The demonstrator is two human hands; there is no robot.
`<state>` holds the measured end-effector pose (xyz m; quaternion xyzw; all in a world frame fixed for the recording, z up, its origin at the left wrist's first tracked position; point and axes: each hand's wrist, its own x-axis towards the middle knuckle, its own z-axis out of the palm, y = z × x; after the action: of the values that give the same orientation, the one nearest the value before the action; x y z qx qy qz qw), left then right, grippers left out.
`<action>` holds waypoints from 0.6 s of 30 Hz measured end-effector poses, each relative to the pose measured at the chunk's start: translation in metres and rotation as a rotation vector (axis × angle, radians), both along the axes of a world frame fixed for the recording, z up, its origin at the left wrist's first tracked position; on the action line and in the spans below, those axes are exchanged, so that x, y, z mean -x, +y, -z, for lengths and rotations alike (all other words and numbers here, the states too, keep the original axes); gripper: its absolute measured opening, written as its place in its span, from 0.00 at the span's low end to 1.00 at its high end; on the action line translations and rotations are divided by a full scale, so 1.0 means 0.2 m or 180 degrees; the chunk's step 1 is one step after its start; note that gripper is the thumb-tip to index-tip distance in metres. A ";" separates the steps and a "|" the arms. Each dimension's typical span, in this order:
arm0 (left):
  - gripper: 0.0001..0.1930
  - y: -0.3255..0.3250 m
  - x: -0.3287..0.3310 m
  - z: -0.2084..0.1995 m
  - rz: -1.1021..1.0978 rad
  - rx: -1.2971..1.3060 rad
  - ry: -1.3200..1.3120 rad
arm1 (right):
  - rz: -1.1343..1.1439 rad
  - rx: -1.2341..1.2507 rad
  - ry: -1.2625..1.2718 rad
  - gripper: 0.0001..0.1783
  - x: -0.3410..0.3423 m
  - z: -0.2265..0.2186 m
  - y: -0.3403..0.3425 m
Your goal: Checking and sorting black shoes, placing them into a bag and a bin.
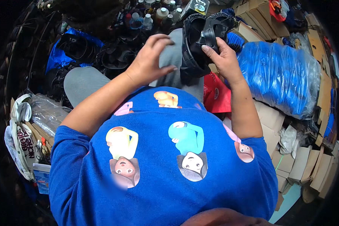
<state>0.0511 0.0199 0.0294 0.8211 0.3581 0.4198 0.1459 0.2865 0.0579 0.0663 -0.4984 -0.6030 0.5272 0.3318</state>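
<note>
My right hand (225,60) grips a black strapped shoe, which looks like a sandal (194,62), with the thumb over one strap and the fingers behind it. It is held up in front of my grey-trousered leg, and its far end lies among other dark things, so I cannot tell whether a second one is with it. To the left of it, my left hand (148,60) hovers over the grey trouser leg (173,49), fingers curved and spread apart, holding nothing.
Bottles (162,15) stand in a group at the back. More black shoes (118,52) lie on the left by blue plastic (56,56). A clear-wrapped blue bundle (278,75), a red bag (217,94) and cardboard boxes (258,17) crowd the right side.
</note>
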 end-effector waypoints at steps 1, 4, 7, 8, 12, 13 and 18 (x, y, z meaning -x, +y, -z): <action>0.31 0.00 0.00 0.03 -0.0184 0.1083 -0.0264 | -0.0071 -0.0053 -0.0093 0.14 0.00 0.01 0.01; 0.39 0.00 -0.03 0.10 -0.0288 0.2623 -0.0445 | -0.0255 -0.0123 -0.0190 0.15 0.02 0.00 0.00; 0.35 0.01 -0.07 0.09 -0.0189 0.2890 -0.0423 | -0.0370 -0.0264 -0.0883 0.16 0.04 -0.03 -0.01; 0.33 0.01 -0.07 0.08 -0.0053 0.3082 -0.0575 | -0.0377 -0.0256 -0.0881 0.16 0.04 -0.04 -0.02; 0.28 0.01 -0.09 0.06 0.0156 0.3203 -0.0682 | -0.0825 -0.0346 -0.1287 0.17 0.04 -0.10 -0.04; 0.27 0.01 -0.09 0.06 0.0219 0.3199 -0.0647 | -0.0982 -0.0241 -0.1268 0.16 0.03 -0.11 -0.04; 0.26 0.01 -0.10 0.06 0.0328 0.3202 -0.0618 | -0.1143 -0.0090 -0.1449 0.16 0.01 -0.15 -0.01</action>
<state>0.0704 0.0229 0.0180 0.6232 0.4596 0.2621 0.5760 0.2842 0.0555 0.0955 -0.4844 -0.7479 0.4436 0.0963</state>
